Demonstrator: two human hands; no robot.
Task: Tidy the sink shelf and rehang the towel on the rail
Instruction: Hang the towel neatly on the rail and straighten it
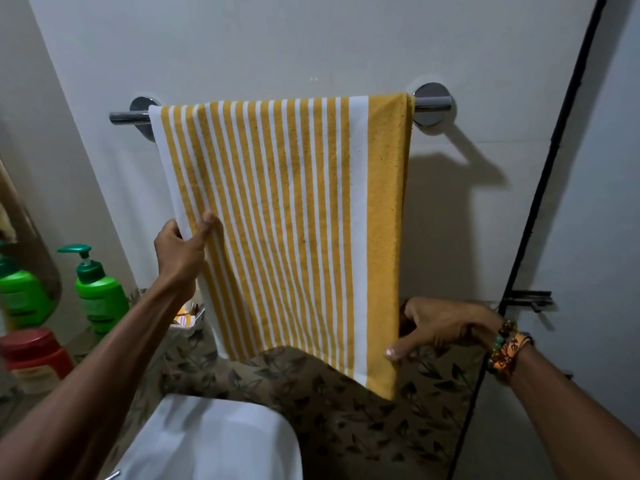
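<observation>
Over chrome rail, striped terry towel

The towel covers most of the rail, so we see only its two ends. We cannot make out most of the fingers of the left hand or the right hand; they lie behind the towel's edges, thumbs in front. The label on the green pump bottle is too blurred for us to read, and the white basin is cut off by the bottom edge.
</observation>
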